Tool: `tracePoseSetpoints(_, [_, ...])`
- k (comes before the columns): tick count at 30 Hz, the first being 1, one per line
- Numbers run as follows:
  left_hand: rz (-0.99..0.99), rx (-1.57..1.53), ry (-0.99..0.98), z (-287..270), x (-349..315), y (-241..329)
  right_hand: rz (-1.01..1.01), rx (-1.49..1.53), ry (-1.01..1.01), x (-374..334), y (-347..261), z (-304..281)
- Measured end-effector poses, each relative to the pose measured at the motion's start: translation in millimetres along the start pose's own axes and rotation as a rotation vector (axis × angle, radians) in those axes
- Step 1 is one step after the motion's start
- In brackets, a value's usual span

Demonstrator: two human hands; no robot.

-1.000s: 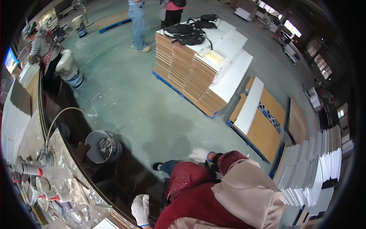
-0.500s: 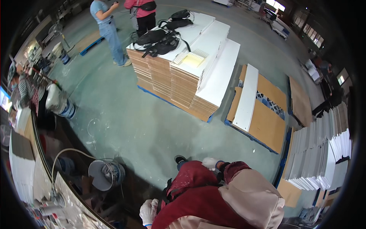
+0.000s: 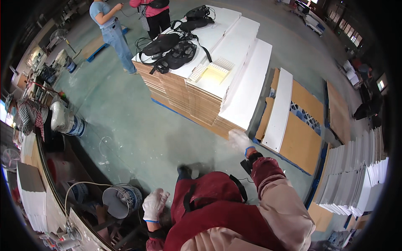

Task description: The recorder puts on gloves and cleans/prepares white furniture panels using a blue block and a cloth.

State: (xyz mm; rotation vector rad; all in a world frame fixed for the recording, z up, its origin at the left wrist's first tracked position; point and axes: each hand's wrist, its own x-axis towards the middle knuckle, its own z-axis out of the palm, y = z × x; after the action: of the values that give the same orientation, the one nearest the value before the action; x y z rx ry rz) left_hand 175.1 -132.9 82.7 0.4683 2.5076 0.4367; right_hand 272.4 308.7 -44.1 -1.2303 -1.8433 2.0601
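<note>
Clock hours are read from the centre of the view. At 9 o'clock a co-worker [image 3: 32, 115] in striped sleeves leans by the bench [image 3: 88, 229], which curves down to 7; pale boards [image 3: 31, 205] are piled on it at 8. A wrapped tub [image 3: 67, 119] stands on the floor at 9, just beside that person. A hose [image 3: 81, 183] arches off the bench at 8 toward the bucket [image 3: 121, 201], which is tilted in view between 7 and 8. Beyond, between 10 and 11, stands a person in jeans [image 3: 117, 39].

The left hand [image 3: 155, 205], gloved, is at 7, near the bucket but apart from it, released, its fingers loosely bent. At 11 is a person in pink [image 3: 155, 19]. The stack [image 3: 205, 98] fills 11 to 1, with black bags [image 3: 180, 52] and a yellowish tray [image 3: 213, 76] on top.

The right hand [image 3: 239, 141], gloved and blurred, is between 3 and 4, before the stack's near corner; I cannot tell its grip or any contact. At 3 a white panel [image 3: 277, 111] lies on cardboard [image 3: 300, 144]; leaning sheets [image 3: 351, 175] crowd 4.
</note>
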Motion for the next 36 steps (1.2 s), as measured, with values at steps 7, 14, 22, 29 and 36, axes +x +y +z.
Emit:
tracePoseSetpoints(7, [0.26,0.091,0.134,-33,131,22,-0.27,0.146,0.113,114,-83,-17])
tracePoseSetpoints(14, [0.707,0.021,0.268,-86,318,137,-0.199,0.148,0.363,237,-168,-27])
tracePoseSetpoints(22, [0.304,-1.034,-0.619,-66,466,217,-0.027,0.18,0.496,297,-197,-5])
tracePoseSetpoints(29, [-0.173,-1.343,-0.606,-51,483,256,-0.02,-0.005,0.522,306,-219,1])
tracePoseSetpoints(36, [-0.305,-1.289,-0.407,-44,479,277,-0.251,0.665,0.121,291,-171,-39])
